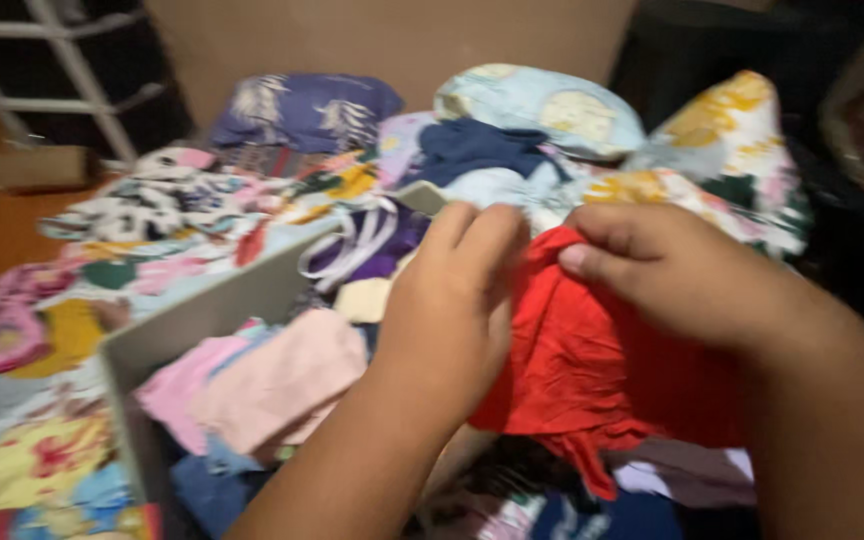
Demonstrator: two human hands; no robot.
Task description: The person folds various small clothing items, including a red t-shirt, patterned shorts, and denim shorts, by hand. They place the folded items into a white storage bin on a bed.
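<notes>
Hands meet over a grey box [167, 335] of folded clothes on a bed with a floral sheet [42, 460]. Left hand [447, 310] and right hand [672, 270] each pinch the top edge of a red garment [572, 370], fingers closed on the cloth, so it hangs spread between them just above the box. Pink folded pieces [272, 385] lie packed beside it.

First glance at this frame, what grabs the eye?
The bright red cloth at centre, pinched at its top edge by both the left hand and the right hand. Just left of it is a grey box holding folded pink clothes. Behind that lies a bed covered with a busy floral sheet and patterned pillows at the far end.
</notes>
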